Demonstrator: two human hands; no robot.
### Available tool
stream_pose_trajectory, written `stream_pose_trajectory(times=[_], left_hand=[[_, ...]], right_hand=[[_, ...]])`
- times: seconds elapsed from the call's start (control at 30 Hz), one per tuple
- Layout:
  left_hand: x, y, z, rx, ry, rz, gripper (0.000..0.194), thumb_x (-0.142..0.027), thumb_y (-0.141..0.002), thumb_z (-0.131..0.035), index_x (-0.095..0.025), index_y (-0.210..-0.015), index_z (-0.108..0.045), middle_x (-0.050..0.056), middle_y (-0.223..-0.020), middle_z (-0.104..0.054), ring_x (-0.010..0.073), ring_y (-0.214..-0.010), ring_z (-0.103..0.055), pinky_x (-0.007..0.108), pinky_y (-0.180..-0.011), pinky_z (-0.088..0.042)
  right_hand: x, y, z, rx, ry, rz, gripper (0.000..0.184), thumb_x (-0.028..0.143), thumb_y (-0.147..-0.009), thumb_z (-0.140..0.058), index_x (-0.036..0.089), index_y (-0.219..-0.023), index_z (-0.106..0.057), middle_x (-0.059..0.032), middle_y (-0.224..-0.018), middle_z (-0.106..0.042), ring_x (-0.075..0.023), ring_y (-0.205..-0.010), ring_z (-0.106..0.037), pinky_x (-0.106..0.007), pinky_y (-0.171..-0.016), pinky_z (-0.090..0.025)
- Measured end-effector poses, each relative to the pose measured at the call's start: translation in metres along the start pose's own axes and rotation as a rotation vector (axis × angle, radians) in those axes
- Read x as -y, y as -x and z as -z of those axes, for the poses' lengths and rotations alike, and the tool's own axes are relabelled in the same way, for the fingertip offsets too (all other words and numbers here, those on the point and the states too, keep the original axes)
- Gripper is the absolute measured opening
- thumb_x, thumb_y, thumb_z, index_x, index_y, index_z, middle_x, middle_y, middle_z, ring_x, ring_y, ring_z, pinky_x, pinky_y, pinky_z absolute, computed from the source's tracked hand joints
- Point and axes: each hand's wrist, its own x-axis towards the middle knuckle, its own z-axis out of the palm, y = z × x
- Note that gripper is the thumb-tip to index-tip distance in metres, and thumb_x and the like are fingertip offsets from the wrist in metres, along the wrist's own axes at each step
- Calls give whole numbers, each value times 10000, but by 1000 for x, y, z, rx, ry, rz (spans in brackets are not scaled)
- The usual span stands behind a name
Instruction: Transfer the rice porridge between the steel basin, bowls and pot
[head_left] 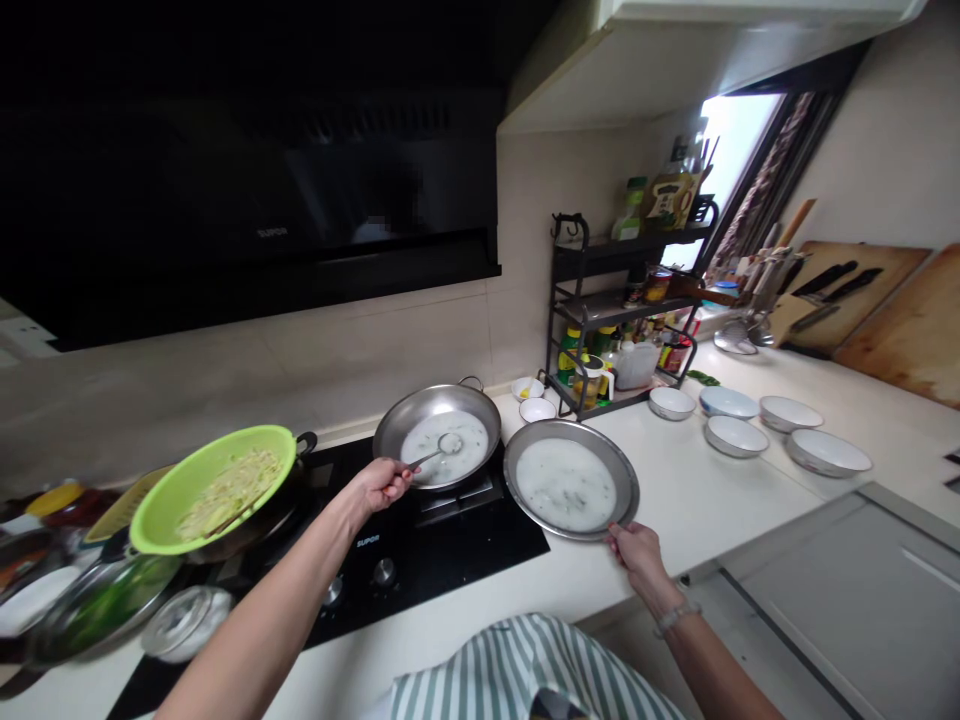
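My left hand (382, 484) is closed round the handle of a metal ladle (441, 450) whose bowl dips into white soup in a steel pot (438, 432) on the black stove (420, 540). My right hand (634, 550) grips the near rim of a wide steel basin (571, 480) that holds white soup too. The basin sits at the stove's right edge, partly over the white counter.
A green colander (214, 487) of pale noodles rests on a pan at the left, with lids and dishes beside it. Several white bowls (750, 425) stand on the counter at right. A black spice rack (622, 320) stands behind. Knives and cutting boards (900, 320) lean at far right.
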Motion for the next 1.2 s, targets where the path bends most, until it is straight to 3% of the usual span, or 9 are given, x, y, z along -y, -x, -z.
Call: stream_pose_trajectory(times=[0.17,0.43,0.73,1.2], left_hand=[[0,12,-11,-114,-28,-3,205,12,-809,-356,-81,-739,-525,-31,-479,-434,-13,-290,-241,84,-279,-123],[6,12,-8,-130,-93,-163,80,-59,-789,-548,-85,-714,-551,-40,-476,-438,-5,-309,-265,105,-306,-115],[-2,22,-11,-97,57,1,177,1,-824,-381,-83,-803,-536,-53,-527,-413,-17,-308,-237,83,-274,-125],[-4,28,-17,-94,76,35,180,-4,-822,-372,-94,-837,-528,-58,-541,-403,-17,-301,-231,82,-263,-128]], right_hand=[[0,0,0,1,6,3,254,178,-678,-547,235,-496,-379,30,-344,-446,-96,-319,-362,-225,-347,-254],[-1,0,0,2,5,-2,252,180,-664,-556,235,-496,-377,32,-355,-450,-98,-325,-370,-224,-354,-258],[-2,-1,0,2,5,9,257,187,-669,-554,237,-488,-379,29,-349,-448,-97,-322,-359,-229,-353,-253],[-1,0,0,-1,-6,4,251,188,-661,-549,244,-503,-363,33,-355,-444,-96,-321,-364,-227,-349,-248]])
